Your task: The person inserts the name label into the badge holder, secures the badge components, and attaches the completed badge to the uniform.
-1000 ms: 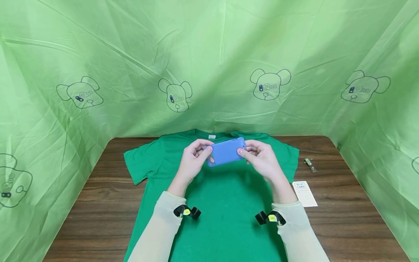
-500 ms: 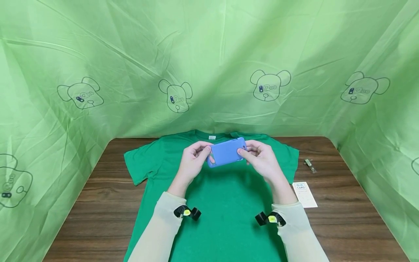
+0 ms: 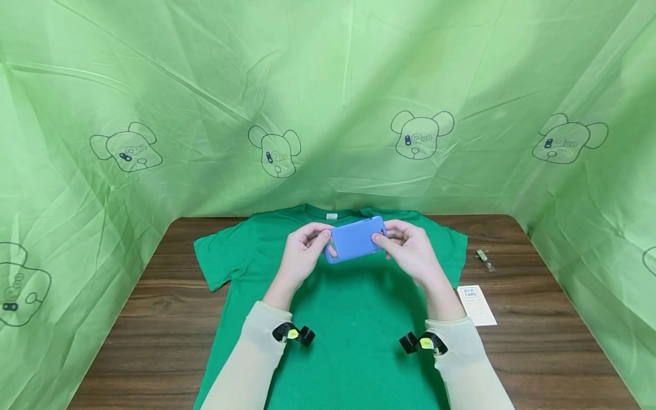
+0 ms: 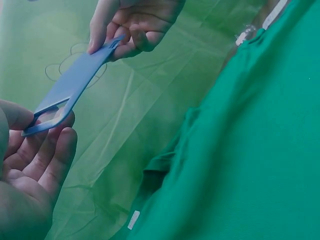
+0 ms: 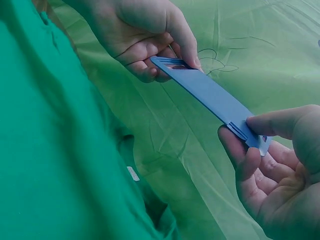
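A blue badge card holder [image 3: 355,240] is held flat-side up above a green T-shirt [image 3: 353,330], tilted with its right end higher in the head view. My left hand [image 3: 303,249] pinches its left end beside a cut-out window, through which fingers show. At the opposite end, my right hand [image 3: 408,245] pinches the holder between thumb and fingers. In the left wrist view the card holder [image 4: 75,80] spans the gap between both hands. The right wrist view shows a slotted edge on the card holder [image 5: 215,97] near the right thumb.
On the brown wooden table [image 3: 154,319], a small metal clip [image 3: 482,255] with a clear piece lies right of the shirt. A white card [image 3: 476,306] printed "ID/IC CARD" lies nearer, partly beside the right forearm. Green cloth [image 3: 338,85] hangs behind and at both sides.
The left thumb has shifted slightly at the holder's left end, and more of the window shows. The holder has dipped a little at that end. The right hand keeps its grip.
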A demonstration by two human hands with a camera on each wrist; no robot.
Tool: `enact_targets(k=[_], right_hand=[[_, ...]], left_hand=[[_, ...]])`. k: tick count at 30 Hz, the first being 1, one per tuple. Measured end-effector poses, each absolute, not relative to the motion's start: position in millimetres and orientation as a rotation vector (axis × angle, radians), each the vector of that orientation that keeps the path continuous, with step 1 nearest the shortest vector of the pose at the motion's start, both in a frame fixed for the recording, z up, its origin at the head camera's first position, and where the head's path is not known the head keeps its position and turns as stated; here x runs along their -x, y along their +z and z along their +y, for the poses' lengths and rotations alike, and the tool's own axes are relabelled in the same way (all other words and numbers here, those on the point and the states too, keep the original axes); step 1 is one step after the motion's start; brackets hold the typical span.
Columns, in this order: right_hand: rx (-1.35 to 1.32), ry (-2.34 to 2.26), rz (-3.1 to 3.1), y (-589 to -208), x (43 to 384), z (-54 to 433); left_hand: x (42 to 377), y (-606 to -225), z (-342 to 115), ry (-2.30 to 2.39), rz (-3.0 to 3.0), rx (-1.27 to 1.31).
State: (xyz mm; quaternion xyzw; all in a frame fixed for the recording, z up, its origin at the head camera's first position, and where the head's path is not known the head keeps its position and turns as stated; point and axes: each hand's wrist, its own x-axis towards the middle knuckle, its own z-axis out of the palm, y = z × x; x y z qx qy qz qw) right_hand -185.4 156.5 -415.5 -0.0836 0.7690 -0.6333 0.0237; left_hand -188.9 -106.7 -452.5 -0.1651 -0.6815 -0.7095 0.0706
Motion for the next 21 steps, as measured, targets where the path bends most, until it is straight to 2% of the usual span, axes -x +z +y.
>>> enact_targets(k=[21], right_hand=[[0.277, -2.044, 2.32, -415.7, 187.7, 161.5]], left_hand=[[189.2, -451.8, -106.9, -2.146, -2.032, 0.506]])
